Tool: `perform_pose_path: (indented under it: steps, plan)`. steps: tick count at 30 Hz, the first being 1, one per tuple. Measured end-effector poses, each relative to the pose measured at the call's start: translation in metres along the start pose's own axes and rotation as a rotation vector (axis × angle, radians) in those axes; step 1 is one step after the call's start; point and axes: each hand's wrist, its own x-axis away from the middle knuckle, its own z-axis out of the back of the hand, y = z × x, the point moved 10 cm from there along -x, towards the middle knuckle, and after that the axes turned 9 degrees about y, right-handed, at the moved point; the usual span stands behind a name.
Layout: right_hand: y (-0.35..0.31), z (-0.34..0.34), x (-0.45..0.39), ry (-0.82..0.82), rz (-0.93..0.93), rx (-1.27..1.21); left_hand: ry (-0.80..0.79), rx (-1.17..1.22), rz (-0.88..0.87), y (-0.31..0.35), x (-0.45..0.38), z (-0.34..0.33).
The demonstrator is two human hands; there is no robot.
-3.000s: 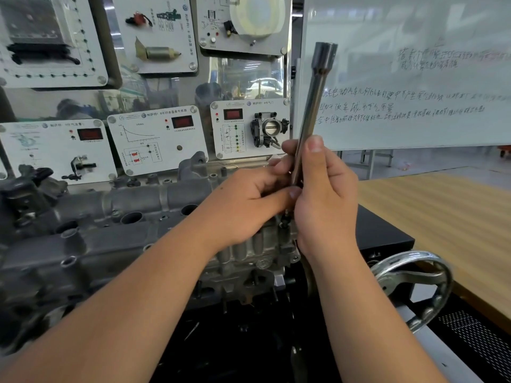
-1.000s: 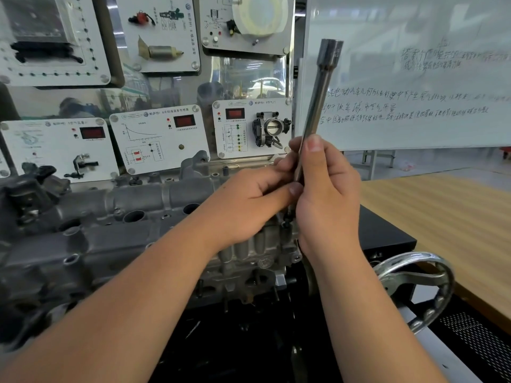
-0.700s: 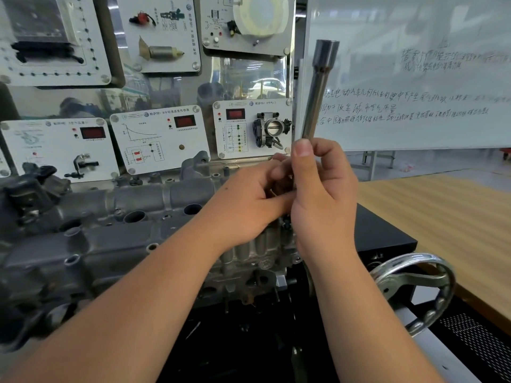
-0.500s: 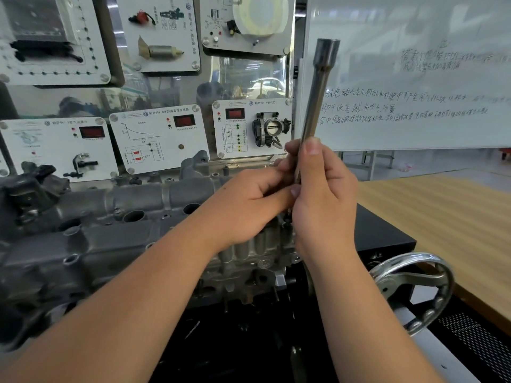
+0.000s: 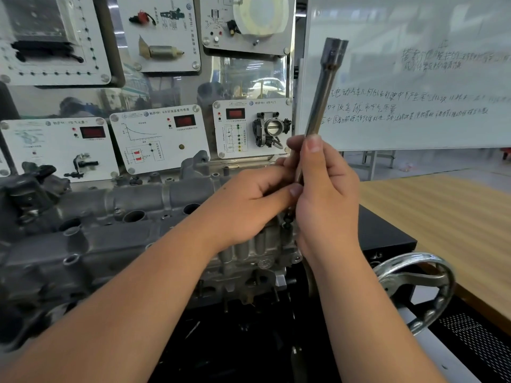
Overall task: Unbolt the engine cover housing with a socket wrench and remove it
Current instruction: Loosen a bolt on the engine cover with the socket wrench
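The work took place at a training bench backed by instrument display panels (image 5: 159, 140) and a whiteboard (image 5: 414, 78) with handwriting; a wooden table (image 5: 442, 217) stood to the right and a metal handwheel (image 5: 414, 286) sat at the lower right of the stand.

The engine cover housing (image 5: 110, 230), a grey cast-metal part with open bores along its top, lay across the stand from the left edge to the centre, not yet removed; the bolt being worked at its right end was hidden behind the hands.

The socket wrench (image 5: 323, 98), a long steel shaft with a socket-shaped upper end, stood nearly upright and tilted slightly right; its lower end was concealed. The right hand (image 5: 326, 200) was closed round the lower shaft with the thumb laid up along it; the left hand (image 5: 249, 205) had its fingertips curled against the shaft just below, pinching it.

Judgement: the housing appeared rigid and heavy, with hard cast edges and possibly an oily film; it would likely want both hands, one under each end, rather than a hold on a thin boss. The wrench shaft looked smooth and liable to slip, so a firm low hold seemed sound.
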Motion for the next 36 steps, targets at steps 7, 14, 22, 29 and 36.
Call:
perform_pose_path:
  steps: [7, 14, 22, 29, 36]
  plan:
    - [0.001, -0.002, -0.0005, -0.024, 0.014, 0.017, -0.005, 0.015, -0.018, 0.0026, -0.0031, -0.0027]
    - [0.0029, 0.0008, -0.0012, -0.001, 0.015, -0.018, 0.017, 0.024, 0.01, -0.001, -0.0009, 0.0]
    - [-0.0018, -0.0031, 0.0015, -0.024, 0.044, 0.013, 0.019, -0.055, -0.036, 0.0047, -0.0008, 0.0004]
    - [0.0015, 0.0, 0.0006, -0.002, 0.028, 0.031, 0.031, -0.01, 0.003, 0.0024, 0.0002, 0.0021]
    - [0.001, -0.0024, 0.001, -0.038, -0.008, -0.02, 0.046, -0.035, -0.015, 0.0019, -0.0022, 0.003]
